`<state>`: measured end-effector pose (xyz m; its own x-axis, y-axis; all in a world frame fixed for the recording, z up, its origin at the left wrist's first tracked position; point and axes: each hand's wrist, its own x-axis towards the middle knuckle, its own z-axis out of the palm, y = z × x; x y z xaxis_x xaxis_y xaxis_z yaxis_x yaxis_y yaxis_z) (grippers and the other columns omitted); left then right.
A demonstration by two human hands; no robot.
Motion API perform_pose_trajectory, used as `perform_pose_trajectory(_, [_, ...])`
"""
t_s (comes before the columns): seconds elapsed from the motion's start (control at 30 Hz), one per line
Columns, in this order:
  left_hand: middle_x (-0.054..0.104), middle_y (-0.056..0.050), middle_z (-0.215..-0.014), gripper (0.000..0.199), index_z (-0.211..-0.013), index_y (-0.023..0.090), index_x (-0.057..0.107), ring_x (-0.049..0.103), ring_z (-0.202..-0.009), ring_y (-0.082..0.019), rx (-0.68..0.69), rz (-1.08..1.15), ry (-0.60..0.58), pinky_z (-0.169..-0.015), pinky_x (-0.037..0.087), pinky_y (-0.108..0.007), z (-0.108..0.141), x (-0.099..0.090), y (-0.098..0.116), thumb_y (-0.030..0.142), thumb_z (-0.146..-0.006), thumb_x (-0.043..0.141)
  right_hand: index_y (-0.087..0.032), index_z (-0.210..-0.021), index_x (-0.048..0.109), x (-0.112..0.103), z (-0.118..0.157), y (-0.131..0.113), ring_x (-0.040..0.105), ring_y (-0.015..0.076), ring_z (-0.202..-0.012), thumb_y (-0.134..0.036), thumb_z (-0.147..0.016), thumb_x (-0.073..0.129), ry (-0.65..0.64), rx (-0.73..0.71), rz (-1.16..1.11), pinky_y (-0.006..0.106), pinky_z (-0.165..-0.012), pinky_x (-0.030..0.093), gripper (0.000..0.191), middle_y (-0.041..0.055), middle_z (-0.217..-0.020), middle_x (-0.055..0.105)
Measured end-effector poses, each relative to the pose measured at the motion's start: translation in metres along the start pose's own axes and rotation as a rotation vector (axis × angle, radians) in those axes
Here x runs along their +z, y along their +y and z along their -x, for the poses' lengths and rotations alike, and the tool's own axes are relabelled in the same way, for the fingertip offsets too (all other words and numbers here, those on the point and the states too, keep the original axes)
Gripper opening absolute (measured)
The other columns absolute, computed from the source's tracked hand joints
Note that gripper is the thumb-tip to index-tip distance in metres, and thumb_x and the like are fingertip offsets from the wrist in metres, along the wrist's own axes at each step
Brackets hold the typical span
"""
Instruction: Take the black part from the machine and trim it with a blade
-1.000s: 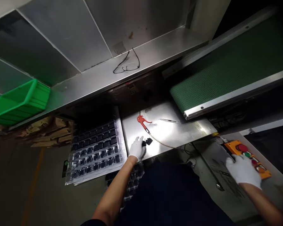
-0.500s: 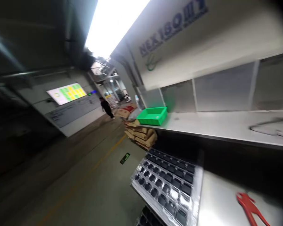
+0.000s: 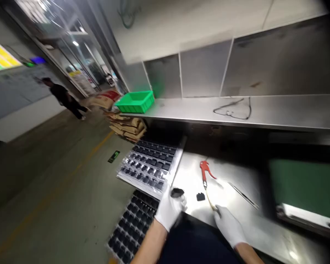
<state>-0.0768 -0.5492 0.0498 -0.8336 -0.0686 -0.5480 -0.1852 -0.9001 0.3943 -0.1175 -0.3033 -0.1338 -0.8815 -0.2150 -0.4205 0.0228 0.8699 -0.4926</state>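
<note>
Both my hands wear white gloves. My left hand [image 3: 169, 209] is at the front edge of the steel worktop [image 3: 238, 212] and grips a small black part [image 3: 177, 192] at its fingertips. A second small black part [image 3: 200, 197] lies on the worktop between my hands. My right hand [image 3: 229, 225] rests on the worktop next to the thin hose of a red air blow gun [image 3: 205, 170]; whether it grips the hose is unclear. A clear tray of black parts [image 3: 150, 164] lies just left of my left hand.
Tweezers [image 3: 243, 195] lie right of the blow gun. Another tray of parts [image 3: 133, 225] sits lower, by my left arm. On the upper shelf [image 3: 280, 113] are eyeglasses [image 3: 233, 109] and a green bin [image 3: 134, 101]. Stacked sacks [image 3: 128, 128] stand behind. A person [image 3: 63, 97] walks far left.
My head swung up and left, then back down to the bench. My right hand left the orange button box and came to the worktop. My left hand has lifted one black part.
</note>
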Motion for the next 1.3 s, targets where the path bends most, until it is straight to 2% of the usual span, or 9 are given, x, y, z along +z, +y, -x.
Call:
perform_pose_trajectory(0.13, [0.061,-0.004,-0.075,0.029,-0.085,0.016,0.057,0.058,-0.059,-0.012,-0.028,0.064,0.066,-0.048,0.043,-0.02,0.0,0.031,-0.007,0.043,-0.094,0.063,-0.025,-0.136,0.059,-0.01,-0.002,0.029,0.058,0.0274,-0.118,-0.037,-0.106,0.042,0.028,0.072,0.031,0.041,-0.102,0.05,0.036,0.0021,-0.137,0.055])
perform_pose_trajectory(0.3, [0.059,-0.006,-0.079,0.039,-0.09,0.01,0.062,0.048,-0.052,-0.009,-0.129,0.085,0.028,-0.04,0.034,-0.018,0.021,0.072,-0.019,0.044,-0.102,0.047,-0.021,-0.138,0.056,-0.042,-0.002,0.057,0.055,0.0249,-0.12,-0.034,-0.107,0.044,0.14,0.116,0.112,0.036,-0.104,0.048,0.035,0.0036,-0.137,0.053])
perform_pose_trajectory(0.5, [0.061,-0.007,-0.089,0.029,-0.097,0.011,0.063,0.048,-0.053,-0.006,-0.19,-0.034,-0.002,-0.039,0.034,-0.015,0.04,0.099,-0.039,0.037,-0.101,0.052,-0.015,-0.141,0.051,-0.083,-0.009,0.079,0.049,0.028,-0.123,-0.031,-0.105,0.05,0.304,0.146,0.328,0.037,-0.1,0.047,0.04,0.0101,-0.144,0.043])
perform_pose_trajectory(0.63, [0.063,-0.008,-0.09,0.029,-0.095,0.011,0.063,0.047,-0.05,-0.003,-0.194,-0.109,-0.017,-0.039,0.034,-0.013,0.048,0.106,-0.046,0.037,-0.102,0.05,-0.016,-0.136,0.053,-0.099,-0.023,0.075,0.048,0.0303,-0.119,-0.029,-0.103,0.053,0.267,0.075,0.433,0.039,-0.091,0.048,0.035,0.0102,-0.142,0.045])
perform_pose_trajectory(0.77, [0.061,-0.007,-0.088,0.03,-0.096,0.011,0.064,0.047,-0.049,-0.003,-0.207,-0.122,-0.027,-0.038,0.035,-0.012,0.056,0.109,-0.048,0.037,-0.102,0.05,-0.016,-0.122,0.057,-0.1,-0.039,0.068,0.049,0.0295,-0.114,-0.025,-0.101,0.052,0.173,0.039,0.468,0.037,-0.084,0.048,0.023,0.0114,-0.13,0.051])
perform_pose_trajectory(0.93, [0.057,-0.004,-0.081,0.035,-0.099,0.012,0.064,0.045,-0.045,-0.003,-0.267,-0.116,-0.002,-0.033,0.032,-0.012,0.064,0.111,-0.048,0.042,-0.103,0.047,-0.014,-0.12,0.059,-0.09,-0.051,0.066,0.056,0.0286,-0.097,-0.017,-0.099,0.049,0.101,0.12,0.459,0.037,-0.079,0.05,0.023,0.0138,-0.114,0.056])
perform_pose_trajectory(1.1, [0.057,-0.004,-0.085,0.041,-0.094,0.012,0.063,0.043,-0.043,-0.002,-0.302,-0.169,-0.034,-0.028,0.026,-0.011,0.075,0.11,-0.049,0.052,-0.098,0.053,-0.011,-0.126,0.057,-0.091,-0.061,0.069,0.051,0.0369,-0.11,-0.022,-0.1,0.052,0.18,0.16,0.462,0.047,-0.085,0.051,0.028,0.0189,-0.123,0.049])
perform_pose_trajectory(1.17, [0.056,-0.004,-0.085,0.045,-0.092,0.012,0.063,0.041,-0.043,-0.002,-0.295,-0.202,-0.037,-0.028,0.025,-0.011,0.079,0.108,-0.05,0.056,-0.095,0.056,-0.013,-0.126,0.058,-0.092,-0.068,0.074,0.053,0.0357,-0.108,-0.016,-0.097,0.052,0.148,0.179,0.427,0.043,-0.083,0.051,0.03,0.0178,-0.122,0.051])
perform_pose_trajectory(1.3, [0.057,-0.004,-0.083,0.048,-0.087,0.015,0.06,0.045,-0.043,-0.004,-0.291,-0.238,-0.015,-0.028,0.026,-0.012,0.087,0.107,-0.052,0.062,-0.092,0.057,-0.01,-0.116,0.064,-0.093,-0.08,0.083,0.061,0.0312,-0.095,-0.007,-0.09,0.053,0.046,0.224,0.332,0.037,-0.077,0.05,0.028,0.0164,-0.104,0.058])
